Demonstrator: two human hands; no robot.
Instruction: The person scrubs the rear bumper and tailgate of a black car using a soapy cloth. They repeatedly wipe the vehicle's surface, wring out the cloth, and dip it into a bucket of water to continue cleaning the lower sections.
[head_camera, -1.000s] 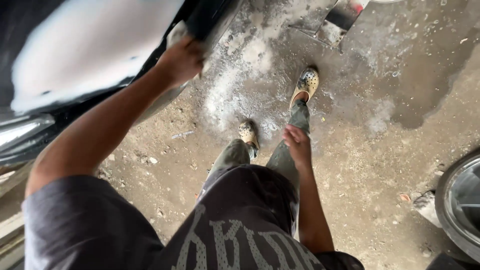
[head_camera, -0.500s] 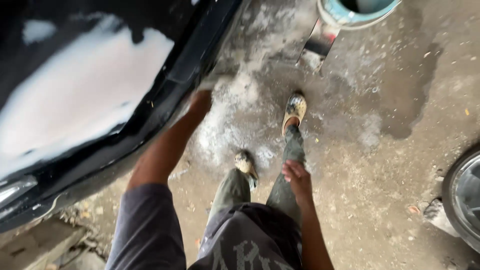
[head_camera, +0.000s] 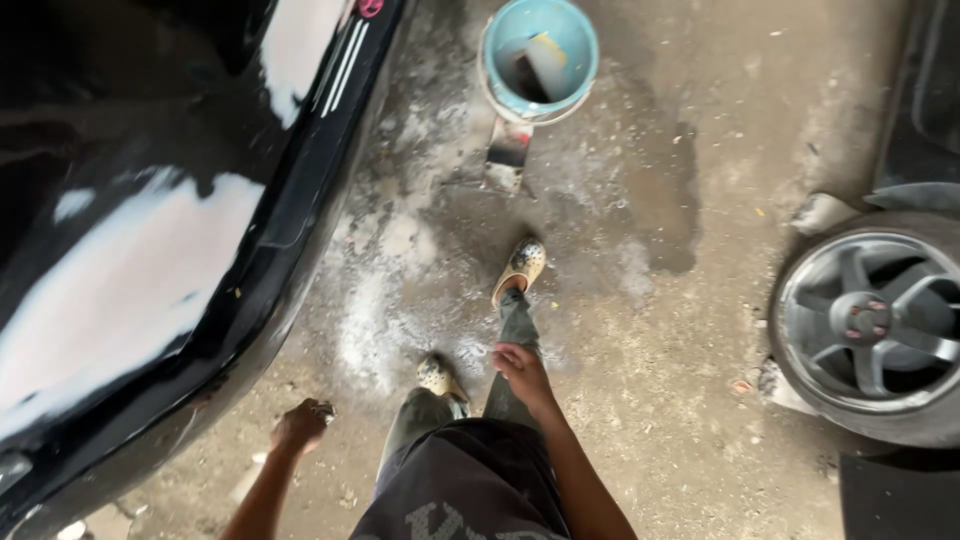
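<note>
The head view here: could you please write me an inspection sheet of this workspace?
Surface: bare concrete floor, dusty, white powder patches beside the car.
Job's things: black car body panel with white sanded patches; left hand closed on a small object, too small to identify.
Clutter: blue bucket holding a pale block; flat scraper-like tool below it; debris by the alloy wheel.
Hands: right hand empty, fingers loose, by the thigh.
Cables: nothing seen.
Surroundings: second vehicle's wheel at right.
</note>
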